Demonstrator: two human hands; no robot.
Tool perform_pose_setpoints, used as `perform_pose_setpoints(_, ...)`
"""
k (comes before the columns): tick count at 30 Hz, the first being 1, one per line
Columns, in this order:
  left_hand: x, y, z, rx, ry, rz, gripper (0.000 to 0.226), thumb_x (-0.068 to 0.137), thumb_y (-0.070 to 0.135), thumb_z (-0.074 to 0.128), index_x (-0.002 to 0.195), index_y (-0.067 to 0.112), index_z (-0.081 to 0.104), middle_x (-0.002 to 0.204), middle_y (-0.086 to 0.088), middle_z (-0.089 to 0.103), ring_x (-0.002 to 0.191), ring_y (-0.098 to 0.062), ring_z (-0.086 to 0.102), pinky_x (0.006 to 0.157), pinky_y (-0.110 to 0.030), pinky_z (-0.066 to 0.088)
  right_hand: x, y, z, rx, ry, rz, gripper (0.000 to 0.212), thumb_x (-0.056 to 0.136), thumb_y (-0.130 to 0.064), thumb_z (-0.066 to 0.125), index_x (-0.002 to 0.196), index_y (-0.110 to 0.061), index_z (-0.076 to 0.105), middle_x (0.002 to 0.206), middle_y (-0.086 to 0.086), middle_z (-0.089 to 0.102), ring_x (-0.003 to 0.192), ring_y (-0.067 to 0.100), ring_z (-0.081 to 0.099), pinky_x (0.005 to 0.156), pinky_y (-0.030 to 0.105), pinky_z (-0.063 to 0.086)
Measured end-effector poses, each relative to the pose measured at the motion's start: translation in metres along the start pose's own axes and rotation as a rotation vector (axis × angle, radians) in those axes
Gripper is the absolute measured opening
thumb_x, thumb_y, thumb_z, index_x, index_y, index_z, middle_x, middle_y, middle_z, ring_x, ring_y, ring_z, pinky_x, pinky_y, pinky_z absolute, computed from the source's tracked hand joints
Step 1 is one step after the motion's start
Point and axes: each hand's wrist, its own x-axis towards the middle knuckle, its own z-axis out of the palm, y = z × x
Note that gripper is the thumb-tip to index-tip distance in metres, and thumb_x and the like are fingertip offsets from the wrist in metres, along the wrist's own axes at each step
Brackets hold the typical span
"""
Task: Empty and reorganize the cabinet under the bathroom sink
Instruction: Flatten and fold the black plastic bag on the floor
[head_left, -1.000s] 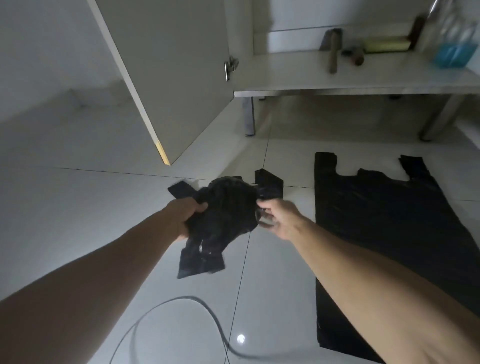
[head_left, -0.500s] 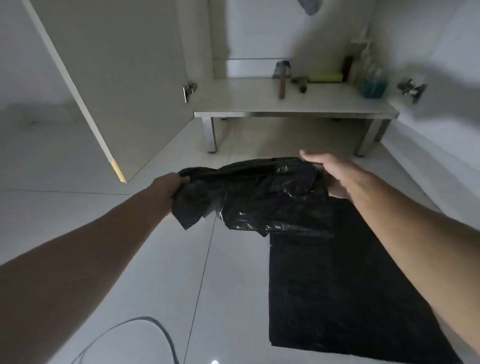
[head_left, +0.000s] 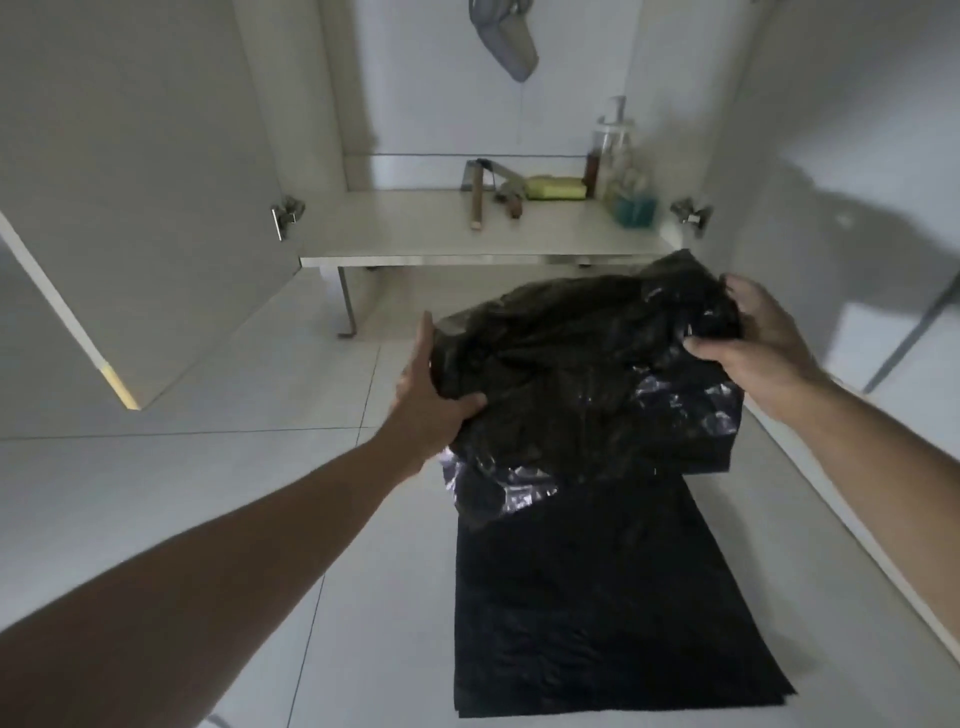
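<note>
A crumpled black plastic bag (head_left: 582, 384) hangs in the air in front of the open sink cabinet. My left hand (head_left: 426, 395) grips its left edge and my right hand (head_left: 758, 343) grips its right end. Under it, a second black bag (head_left: 597, 613) lies flat on the white floor tiles. The cabinet shelf (head_left: 415, 234) stands behind, with both doors swung open. On the shelf I see a wooden-handled tool (head_left: 475, 202), a yellow sponge (head_left: 556, 187) and a pump bottle with blue liquid (head_left: 626, 176).
The left cabinet door (head_left: 135, 208) juts out toward me, its lower corner low over the floor. The right door (head_left: 841, 182) stands open at the right. A grey drain pipe (head_left: 506, 36) hangs above the shelf. A metal leg (head_left: 345, 301) supports the shelf's left end.
Both hands have carried the crumpled bag to the right and over the flat bag's upper end. The bag is spread wider between my hands. My view has turned to face the cabinet.
</note>
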Motion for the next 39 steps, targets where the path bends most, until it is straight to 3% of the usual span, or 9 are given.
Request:
perform_pose_setpoints(2,-0.025,-0.031,0.016,0.050,-0.006,-0.147,0.097,0.077,-0.004,0.073,0.146,0.041,0.021,0.118,0.004,0.050,0.114,-0.023,0.053,0.076,-0.027,0.056,-0.021,0.036,-0.004,-0.099,0.020,0.134,0.072,0.068,-0.002,0.084,0.132,-0.014,0.051,0.120,0.005,0.061,0.110,0.023,0.060,0.091,0.031,0.046)
perform_pose_setpoints(6,-0.047,-0.077,0.042,-0.006,0.121,-0.638,0.057,0.074,-0.002,0.078,0.107,0.017,0.035,0.101,-0.011,0.056,0.084,-0.025,0.062,0.070,-0.045,0.059,-0.055,0.097,0.003,-0.364,-0.052,0.428,0.071,0.074,-0.013,0.083,0.134,-0.007,0.047,0.127,0.015,0.056,0.113,0.033,0.055,0.086,0.032,0.043)
perform_pose_setpoints(9,-0.050,-0.089,0.056,0.022,0.213,-0.711,0.055,0.077,0.000,0.077,0.105,0.013,0.032,0.089,-0.008,0.049,0.070,-0.020,0.055,0.051,-0.033,0.048,-0.063,0.114,0.007,-0.360,-0.096,0.531,0.080,0.080,-0.021,0.080,0.144,-0.007,0.035,0.141,0.018,0.047,0.124,0.036,0.049,0.087,0.030,0.039)
perform_pose_setpoints(16,-0.067,-0.120,0.054,0.140,0.120,-0.871,0.071,0.069,0.009,0.083,0.123,0.003,0.036,0.105,-0.018,0.055,0.090,-0.031,0.062,0.072,-0.041,0.058,-0.102,0.139,0.006,-0.505,-0.274,0.676,0.067,0.083,-0.019,0.076,0.133,-0.010,0.033,0.111,0.009,0.047,0.093,0.026,0.055,0.078,0.041,0.058)
perform_pose_setpoints(21,-0.077,-0.135,0.045,0.266,0.172,-0.833,0.063,0.076,-0.007,0.067,0.131,0.003,0.037,0.088,-0.008,0.047,0.085,-0.027,0.056,0.078,-0.041,0.052,-0.130,0.159,-0.012,-0.598,-0.395,0.729,0.063,0.080,-0.015,0.078,0.133,-0.010,0.045,0.098,0.008,0.063,0.081,0.020,0.066,0.054,0.029,0.056)
perform_pose_setpoints(25,-0.072,-0.133,0.044,0.318,0.208,-0.710,0.075,0.083,-0.001,0.065,0.147,0.010,0.027,0.136,-0.013,0.046,0.122,-0.034,0.050,0.082,-0.031,0.040,-0.142,0.164,-0.014,-0.611,-0.400,0.683,0.056,0.082,-0.009,0.075,0.133,-0.006,0.051,0.094,0.009,0.065,0.082,0.020,0.067,0.059,0.028,0.056)
perform_pose_setpoints(30,-0.078,-0.123,0.048,0.231,0.177,-0.789,0.071,0.072,0.015,0.084,0.128,0.007,0.041,0.097,-0.012,0.059,0.078,-0.027,0.062,0.062,-0.035,0.055,-0.148,0.170,-0.014,-0.590,-0.151,0.602,0.016,0.078,0.005,0.064,0.093,0.007,0.068,0.080,0.018,0.069,0.071,0.034,0.071,0.062,0.042,0.061)
perform_pose_setpoints(33,-0.091,-0.126,0.051,0.237,-0.035,-0.863,0.047,0.071,0.004,0.082,0.101,0.012,0.046,0.091,-0.016,0.061,0.070,-0.027,0.061,0.062,-0.037,0.057,-0.155,0.171,-0.020,-0.704,-0.123,0.529,0.009,0.074,0.001,0.061,0.067,0.000,0.067,0.064,0.012,0.067,0.062,0.028,0.065,0.049,0.025,0.044)
perform_pose_setpoints(39,-0.102,-0.145,0.055,0.364,0.214,-0.669,0.070,0.074,0.007,0.079,0.134,0.014,0.043,0.099,-0.015,0.067,0.080,-0.029,0.067,0.063,-0.036,0.057,-0.162,0.178,-0.028,-0.772,-0.066,0.503,0.010,0.076,-0.005,0.060,0.077,-0.002,0.070,0.076,0.014,0.069,0.070,0.032,0.058,0.065,0.033,0.051)
